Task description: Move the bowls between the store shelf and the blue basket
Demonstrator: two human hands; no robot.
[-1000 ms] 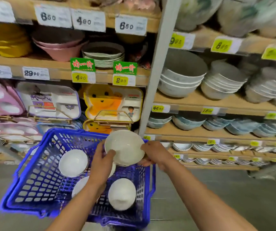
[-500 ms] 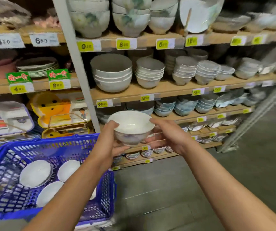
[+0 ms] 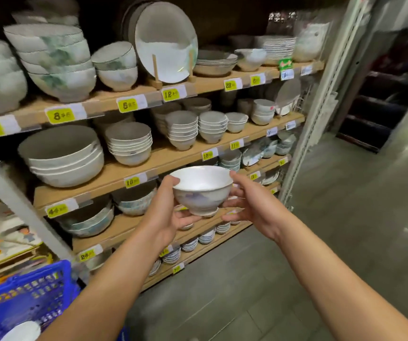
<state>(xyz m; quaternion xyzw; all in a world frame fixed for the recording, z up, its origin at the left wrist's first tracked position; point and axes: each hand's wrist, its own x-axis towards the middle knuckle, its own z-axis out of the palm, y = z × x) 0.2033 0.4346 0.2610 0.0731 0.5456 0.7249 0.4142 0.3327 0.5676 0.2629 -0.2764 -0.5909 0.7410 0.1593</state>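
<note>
I hold a white footed bowl [image 3: 201,190] with a faint blue pattern upright in front of the wooden store shelf [image 3: 163,157]. My left hand [image 3: 167,212] grips its left side, thumb on the rim and fingers under the foot. My right hand [image 3: 249,203] cups its right side, thumb at the rim. The blue basket [image 3: 25,294] sits at the lower left, mostly out of frame, with one white bowl [image 3: 22,332] showing inside it.
Stacks of grey-white bowls [image 3: 130,143] fill the shelf tiers, with big bowls [image 3: 62,156] at the left and a standing plate [image 3: 166,43] on top. A white upright post [image 3: 321,99] ends the shelving at the right. Grey floor [image 3: 321,242] lies beyond.
Both hands carried the bowl up out of the basket and rightwards towards the shelf. The view swung right, so the basket slid to the lower left corner.
</note>
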